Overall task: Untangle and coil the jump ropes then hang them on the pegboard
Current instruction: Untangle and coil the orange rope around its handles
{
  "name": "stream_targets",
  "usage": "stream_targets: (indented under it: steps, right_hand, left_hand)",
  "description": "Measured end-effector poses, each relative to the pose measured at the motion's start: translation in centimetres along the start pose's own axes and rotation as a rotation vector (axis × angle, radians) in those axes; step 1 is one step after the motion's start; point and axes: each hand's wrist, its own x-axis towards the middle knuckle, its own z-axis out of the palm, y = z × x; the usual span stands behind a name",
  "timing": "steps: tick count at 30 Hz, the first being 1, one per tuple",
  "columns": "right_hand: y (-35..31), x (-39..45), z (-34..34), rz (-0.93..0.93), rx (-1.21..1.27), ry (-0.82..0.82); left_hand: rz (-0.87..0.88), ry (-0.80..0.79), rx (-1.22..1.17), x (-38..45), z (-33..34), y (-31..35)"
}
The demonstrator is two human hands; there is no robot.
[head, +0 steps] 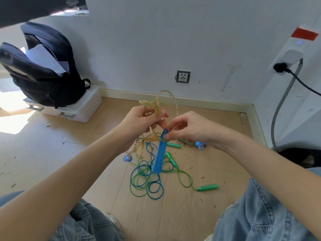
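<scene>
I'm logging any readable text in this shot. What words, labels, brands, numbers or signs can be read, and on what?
No text here can be read.
Backpack: a pale patch on its side, too blurred to read.
Red label on the white wall unit: no legible writing.
Wall socket: only plug holes, no markings legible.
Blue handle and green handles: no print visible.

No readable text, backpack (43, 73) patch lettering too blurred
</scene>
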Motion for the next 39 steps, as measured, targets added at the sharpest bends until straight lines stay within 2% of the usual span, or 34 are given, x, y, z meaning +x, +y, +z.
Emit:
stream_targets:
  steps: [4, 8, 12, 16, 20, 22, 25, 28, 32, 35, 39]
  right_hand:
    - [0.1, -0.3, -1.1, 0.068, 0.268, 0.092]
    - [0.1, -0.2, -1.7, 0.088, 0.489, 0.205]
    - [0.1, 0.0, -1.2, 0.080, 0.778, 0.143]
    - [0.0, 0.0, -1.3, 0.003, 0.839, 0.119]
    - [0.0, 0.1, -1.2, -0.001, 0.725, 0.219]
    - [0.1, 0.2, -1.1, -0.034, 0.435, 0.275]
    - [0.3, 0.2, -0.6, -0.160, -0.139, 0.215]
    - [0.6, 0.2, -0.7, -0.219, -0.451, 0.234]
    - [0.9, 0.5, -1.3, -0.274, -0.545, 0.380]
    - [1.1, 0.6, -1.5, -0.271, -0.452, 0.490]
    - [1.3, 0.7, -1.2, -0.251, -0.394, 0.464]
  left_hand:
    - [-0.120, -0.068, 0.080, 0.0, -0.2, -0.1]
    - [-0.129, -0.156, 0.107, -0.3, 0.1, 0.1]
    - [-0.162, -0.199, 0.133, -0.3, 0.0, 0.2]
    - [-0.207, -0.105, 0.184, -0.3, 0.0, 0.1]
    - [-0.173, -0.002, 0.167, 0.0, 0.0, -0.1]
    - [-0.156, 0.003, 0.166, 0.0, 0.0, -0.1]
    - [-0.169, -0.080, 0.188, -0.2, 0.0, -0.2]
    - [-0.177, -0.091, 0.249, -0.1, -0.1, -0.4]
    - [-0.146, -0.078, 0.470, 0.4, 0.0, -1.0]
    - [-0.116, -0.069, 0.560, 0.5, 0.0, -1.0]
    - [-0.119, -0.147, 0.652, 0.4, -0.1, -0.8]
